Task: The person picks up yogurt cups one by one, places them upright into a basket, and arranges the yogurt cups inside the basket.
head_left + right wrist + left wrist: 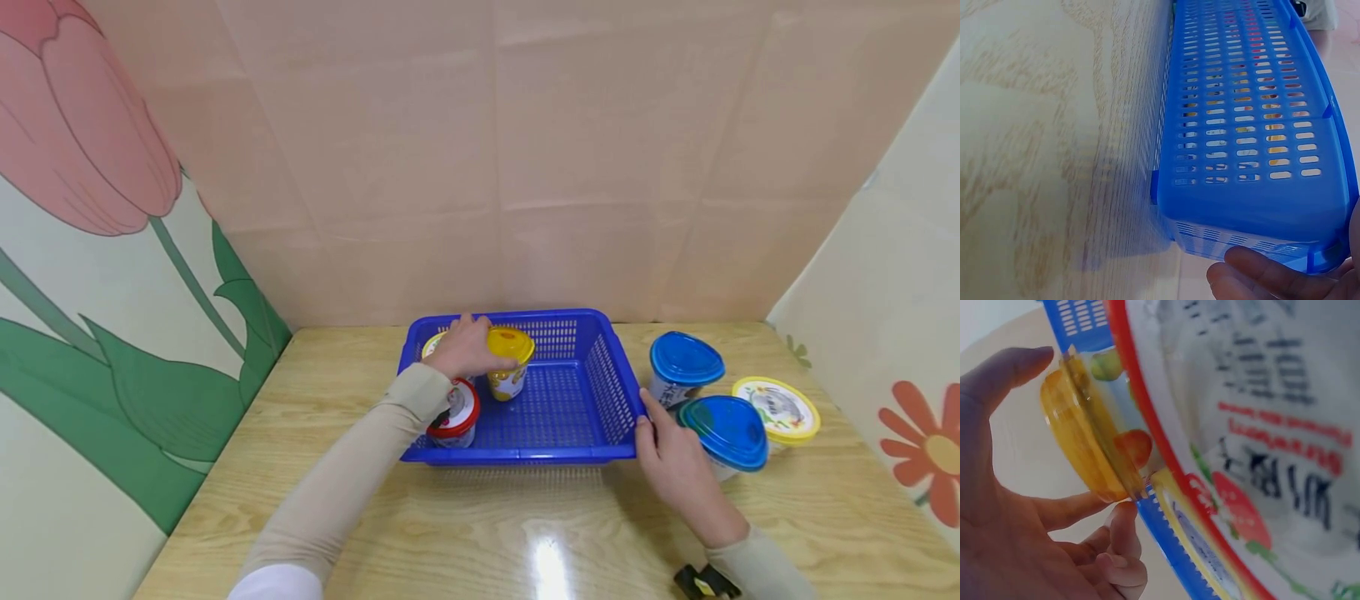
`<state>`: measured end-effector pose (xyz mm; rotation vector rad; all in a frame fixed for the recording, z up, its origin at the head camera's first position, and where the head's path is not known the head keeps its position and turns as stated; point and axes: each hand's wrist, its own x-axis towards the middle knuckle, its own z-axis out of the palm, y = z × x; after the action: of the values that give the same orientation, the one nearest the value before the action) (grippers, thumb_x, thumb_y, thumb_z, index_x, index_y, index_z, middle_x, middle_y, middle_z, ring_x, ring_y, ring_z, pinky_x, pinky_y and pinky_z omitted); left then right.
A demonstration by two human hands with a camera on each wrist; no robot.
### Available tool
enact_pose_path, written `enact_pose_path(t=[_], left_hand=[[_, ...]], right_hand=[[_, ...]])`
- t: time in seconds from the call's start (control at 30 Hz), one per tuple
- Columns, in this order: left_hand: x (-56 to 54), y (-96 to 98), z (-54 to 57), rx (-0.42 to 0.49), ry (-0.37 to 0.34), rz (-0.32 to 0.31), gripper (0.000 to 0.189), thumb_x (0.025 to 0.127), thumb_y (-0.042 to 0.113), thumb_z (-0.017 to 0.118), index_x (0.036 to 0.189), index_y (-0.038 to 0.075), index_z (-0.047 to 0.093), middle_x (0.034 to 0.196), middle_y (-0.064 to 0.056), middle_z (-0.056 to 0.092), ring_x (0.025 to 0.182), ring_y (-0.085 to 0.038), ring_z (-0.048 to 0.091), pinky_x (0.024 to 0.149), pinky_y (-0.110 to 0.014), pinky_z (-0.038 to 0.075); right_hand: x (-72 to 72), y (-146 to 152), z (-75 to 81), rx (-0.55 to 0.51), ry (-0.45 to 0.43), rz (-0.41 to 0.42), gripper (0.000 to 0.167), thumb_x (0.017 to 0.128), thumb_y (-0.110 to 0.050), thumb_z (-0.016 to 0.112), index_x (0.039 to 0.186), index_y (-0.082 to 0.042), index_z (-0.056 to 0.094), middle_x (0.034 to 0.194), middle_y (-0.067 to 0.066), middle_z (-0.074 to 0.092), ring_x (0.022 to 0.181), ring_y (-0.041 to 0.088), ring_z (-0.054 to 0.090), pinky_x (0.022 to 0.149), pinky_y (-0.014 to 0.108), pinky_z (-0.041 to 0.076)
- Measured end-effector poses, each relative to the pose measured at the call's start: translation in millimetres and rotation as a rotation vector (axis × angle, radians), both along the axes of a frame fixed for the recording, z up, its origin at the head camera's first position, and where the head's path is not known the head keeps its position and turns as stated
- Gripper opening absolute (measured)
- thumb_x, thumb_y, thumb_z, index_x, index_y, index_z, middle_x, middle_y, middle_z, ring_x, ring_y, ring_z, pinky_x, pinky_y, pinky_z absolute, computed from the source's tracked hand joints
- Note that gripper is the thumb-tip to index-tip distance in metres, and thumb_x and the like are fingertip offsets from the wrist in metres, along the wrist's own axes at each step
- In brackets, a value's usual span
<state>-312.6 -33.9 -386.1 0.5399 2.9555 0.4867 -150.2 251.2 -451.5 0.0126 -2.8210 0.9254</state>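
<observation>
A blue plastic basket stands on the table. Inside its left part are a yellow-lidded cup, a red-lidded cup and a pale tub with a yellow rim, partly hidden by my left hand. That hand reaches over the yellow-lidded cup; in the left wrist view, thumb and index finger span its translucent lid. The red-rimmed cup fills the right of that view. At the basket's right front corner, my right hand grips the rim, fingers against the outer wall.
Right of the basket stand two blue-lidded cups, one behind and one in front, beside a yellow-rimmed tub. A black object lies near the right sleeve. A pinkish wall covering rises behind the wooden table.
</observation>
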Motion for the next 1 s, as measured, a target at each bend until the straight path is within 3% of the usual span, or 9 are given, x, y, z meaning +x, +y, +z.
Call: enact_pose_path(t=[0.2, 0.47, 1.0], left_hand=[[2.5, -0.7, 3.6, -0.021, -0.025, -0.002, 0.083, 0.08, 0.056, 0.074, 0.142, 0.006, 0.049, 0.13, -0.014, 0.049, 0.111, -0.029, 0.048, 0.099, -0.046, 0.044], [2.3, -2.5, 1.3, 0.036, -0.01, 0.048, 0.082, 0.079, 0.065, 0.073, 0.128, 0.003, 0.054, 0.117, -0.012, 0.052, 0.102, -0.026, 0.052, 0.091, -0.041, 0.048], [-1.6, -1.7, 1.5, -0.003, -0.003, 0.054, 0.086, 0.078, 0.064, 0.073, 0.134, 0.002, 0.051, 0.123, -0.014, 0.051, 0.106, -0.028, 0.053, 0.095, -0.043, 0.048]], right_hand=[[0.4, -0.2, -0.1, 0.005, 0.007, -0.001, 0.057, 0.108, -0.03, 0.031, 0.154, 0.003, 0.03, 0.054, 0.0, 0.043, 0.04, 0.016, 0.043, 0.04, 0.026, 0.036], [1.0, -0.5, -0.2, 0.001, -0.009, 0.001, 0.057, 0.108, -0.031, 0.031, 0.155, 0.002, 0.029, 0.055, 0.0, 0.043, 0.041, 0.016, 0.043, 0.04, 0.026, 0.036], [0.5, -0.5, 0.2, 0.002, -0.001, -0.001, 0.057, 0.108, -0.031, 0.031, 0.155, 0.002, 0.029, 0.054, 0.0, 0.043, 0.041, 0.016, 0.044, 0.04, 0.026, 0.036]])
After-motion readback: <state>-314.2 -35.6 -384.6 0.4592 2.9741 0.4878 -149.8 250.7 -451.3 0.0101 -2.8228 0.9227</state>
